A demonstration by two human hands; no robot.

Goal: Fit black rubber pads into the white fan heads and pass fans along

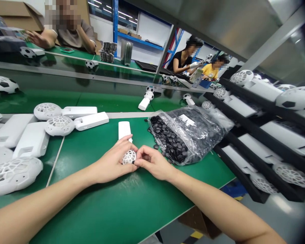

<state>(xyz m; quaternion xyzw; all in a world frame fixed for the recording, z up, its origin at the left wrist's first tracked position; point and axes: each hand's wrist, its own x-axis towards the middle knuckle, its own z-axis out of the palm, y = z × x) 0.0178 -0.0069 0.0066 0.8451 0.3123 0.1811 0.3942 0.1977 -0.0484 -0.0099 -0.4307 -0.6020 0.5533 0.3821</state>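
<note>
Bare forearms (48,201), left hand (114,159) curled round white lattice-headed piece (129,157), right hand (154,163) pinching dark bit (133,162)

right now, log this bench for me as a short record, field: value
left hand: around a lattice-headed white piece
right hand: at that piece's edge, by a small dark bit
bag: clear plastic, right of the hands, with black pieces
left side: more white pieces on the green table
right side: black racks holding similar pieces
</note>
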